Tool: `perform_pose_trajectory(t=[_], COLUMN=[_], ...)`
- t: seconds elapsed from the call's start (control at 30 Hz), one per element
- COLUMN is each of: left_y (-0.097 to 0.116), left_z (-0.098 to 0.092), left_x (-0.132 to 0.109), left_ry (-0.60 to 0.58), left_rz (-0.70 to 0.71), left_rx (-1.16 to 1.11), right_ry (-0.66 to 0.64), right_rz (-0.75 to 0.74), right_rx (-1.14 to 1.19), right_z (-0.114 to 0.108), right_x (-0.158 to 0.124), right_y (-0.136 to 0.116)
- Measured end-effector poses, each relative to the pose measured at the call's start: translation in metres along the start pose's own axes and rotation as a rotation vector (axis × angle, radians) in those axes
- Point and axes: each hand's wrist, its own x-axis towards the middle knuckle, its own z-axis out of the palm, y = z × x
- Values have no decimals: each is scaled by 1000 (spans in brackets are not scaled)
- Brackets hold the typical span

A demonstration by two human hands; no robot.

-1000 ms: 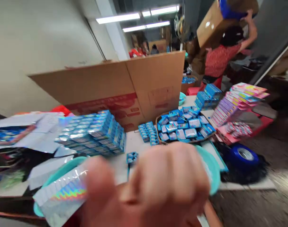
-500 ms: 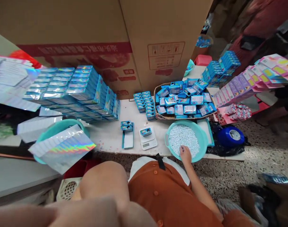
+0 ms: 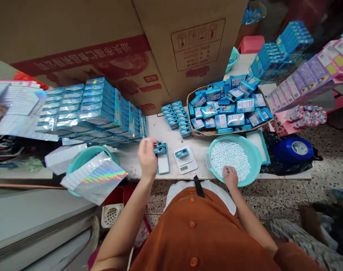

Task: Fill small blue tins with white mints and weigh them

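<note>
Cardboard panels (image 3: 160, 22) with red print stand upright behind a pale counter (image 3: 154, 126), above a speckled floor (image 3: 287, 199). At the counter's front edge, the left hand (image 3: 147, 158) is raised with its fingers curled inward, beside two small blue packs (image 3: 160, 148) at the back end of a shallow blue-edged tray (image 3: 163, 164). Blur hides its fingertips, so I cannot tell whether they touch or grip a pack. Just right of the tray, another blue pack (image 3: 182, 153) lies on a white scale (image 3: 187, 166).

Farther right, the right hand (image 3: 230, 176) reaches over the near rim of a turquoise basin (image 3: 256, 158). Its fingers are bent and drawn close together at the small white pieces (image 3: 230, 154) inside; whether any piece is pinched between them I cannot tell. Behind the basin, more blue packs (image 3: 236, 119) lie heaped in a low carton (image 3: 233, 132), with two short rows of packs (image 3: 175, 118) to its left.
</note>
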Motion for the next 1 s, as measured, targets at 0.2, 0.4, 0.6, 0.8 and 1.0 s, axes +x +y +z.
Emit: perform_pose_trajectory(t=[0.2, 0.4, 0.6, 0.8, 1.0], left_y=[-141, -168, -171, -169, -165], left_z=[48, 78, 91, 75, 52], left_x=[-34, -57, -49, -60, -86], left_ry=[-470, -678, -693, -546, -452], left_rz=[80, 115, 122, 77, 5], left_rx=[551, 626, 634, 603, 574], right_ry=[-51, -83, -120, -203, -279], right_rz=[-66, -62, -59, 18, -22], right_rx=[-57, -60, -31, 15, -12], right_z=[8, 4, 1, 5, 12], right_x=[3, 4, 7, 27, 46], right_y=[-21, -23, -20, -24, -31])
